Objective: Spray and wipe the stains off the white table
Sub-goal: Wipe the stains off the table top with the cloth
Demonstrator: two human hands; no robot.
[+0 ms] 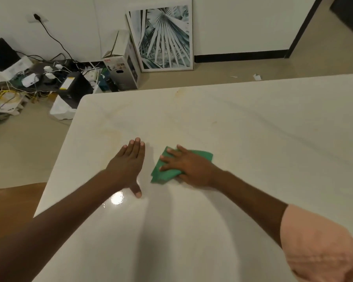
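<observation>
The white table (253,139) fills most of the view, with faint yellowish stains (110,132) near its far left corner and a small brown mark (178,91) at the far edge. My right hand (189,166) presses flat on a folded green cloth (163,169) lying on the tabletop. My left hand (128,163) rests flat on the table just left of the cloth, fingers together, holding nothing. No spray bottle is in view.
Beyond the table's left corner the floor holds tangled cables and chargers (29,78), a black box (73,86) and a cardboard carton (122,62). A framed leaf print (163,37) leans on the wall. A wooden surface (14,204) lies left of the table.
</observation>
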